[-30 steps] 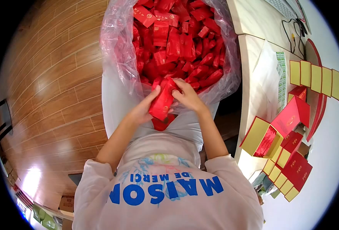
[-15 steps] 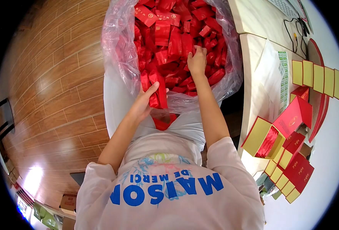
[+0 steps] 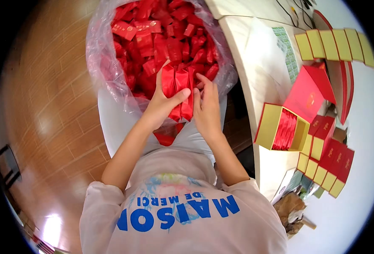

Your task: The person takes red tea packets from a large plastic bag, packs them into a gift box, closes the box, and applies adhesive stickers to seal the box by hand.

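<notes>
Red packets (image 3: 176, 91) stand side by side between my hands, over the near edge of a clear plastic bag (image 3: 106, 80). My left hand (image 3: 163, 103) is wrapped round them, its thumb across their front. On their right side rests my right hand (image 3: 206, 103), its fingers bent and partly spread against the outermost packet. Many more red packets (image 3: 144, 42) fill the bag just beyond my hands. Another red piece (image 3: 165, 137) lies between my legs.
To the right, a pale table (image 3: 237, 55) bears an open red and gold box (image 3: 265, 127) with red packets inside. Closed red boxes (image 3: 332, 158) stand beside it, near a green-printed sheet (image 3: 286, 51) and a row of gold boxes (image 3: 330, 44).
My right hand has come back from inside the bag to the packets in my left hand. The view has shifted right, toward the table.
</notes>
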Motion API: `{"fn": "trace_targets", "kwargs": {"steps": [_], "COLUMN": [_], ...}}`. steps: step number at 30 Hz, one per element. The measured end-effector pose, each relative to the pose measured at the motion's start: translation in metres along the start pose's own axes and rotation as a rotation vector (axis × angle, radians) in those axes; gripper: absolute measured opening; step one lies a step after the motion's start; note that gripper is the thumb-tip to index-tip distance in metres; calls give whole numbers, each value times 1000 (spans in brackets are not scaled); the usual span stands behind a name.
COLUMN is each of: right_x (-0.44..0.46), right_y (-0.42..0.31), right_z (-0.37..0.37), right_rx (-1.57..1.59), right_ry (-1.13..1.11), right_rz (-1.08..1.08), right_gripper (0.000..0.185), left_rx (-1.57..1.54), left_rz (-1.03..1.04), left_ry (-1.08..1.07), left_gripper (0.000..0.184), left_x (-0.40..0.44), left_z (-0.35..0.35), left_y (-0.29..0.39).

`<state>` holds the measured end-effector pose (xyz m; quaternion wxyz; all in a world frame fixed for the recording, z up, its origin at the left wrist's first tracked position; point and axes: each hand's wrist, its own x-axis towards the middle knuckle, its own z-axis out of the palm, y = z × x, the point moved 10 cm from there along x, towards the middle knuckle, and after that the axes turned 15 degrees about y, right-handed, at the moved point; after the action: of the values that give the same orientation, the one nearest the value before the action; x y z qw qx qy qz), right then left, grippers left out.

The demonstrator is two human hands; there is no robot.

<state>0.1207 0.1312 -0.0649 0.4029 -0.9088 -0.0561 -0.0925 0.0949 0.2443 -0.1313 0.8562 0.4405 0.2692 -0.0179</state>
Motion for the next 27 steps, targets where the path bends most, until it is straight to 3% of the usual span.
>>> {"fn": "trace_targets", "kwargs": {"steps": [2,4,7,10,13,14,16,18,19,20,23,24,27], "right_x": [6,8,8,-4,-6,-5,-4,-2,-2,-2,1,0,-3], "right_y": [-15,-34,-34,-21,5,21,55,93,113,128,163,177,199], "right_z": [-40,-81,-154,-228,-301,-321,-358,-387,-398,-406,-413,-405,-383], "right_rx": [73,243,360,371,297,326,416,564,605,578,536,535,479], "right_ry": [30,18,59,134,336,378,445,505,508,525,523,487,399], "right_rz": [47,-82,-108,-87,-156,-94,47,191,252,270,323,400,460], "right_gripper": [38,41,44,47,46,44,41,42,43,45,46,47,48], "left_rx": [79,187,268,144,229,272,308,443,401,409,664,679,956], "left_rz": [163,227,505,451,553,597,456,645,622,627,963,961,1240], "left_ry": [-139,-241,-447,-655,-754,-828,-926,-969,-994,-1007,-747,-753,-583], "left_gripper": [90,92,94,90,88,84,79,76,80,80,83,83,69], "left_x": [-23,-43,-81,-116,-141,-147,-156,-158,-157,-156,-139,-135,-127], "left_z": [38,74,142,215,284,309,355,393,409,420,433,431,417], "left_y": [27,41,60,49,32,21,-2,-25,-40,-51,-70,-80,-82]}}
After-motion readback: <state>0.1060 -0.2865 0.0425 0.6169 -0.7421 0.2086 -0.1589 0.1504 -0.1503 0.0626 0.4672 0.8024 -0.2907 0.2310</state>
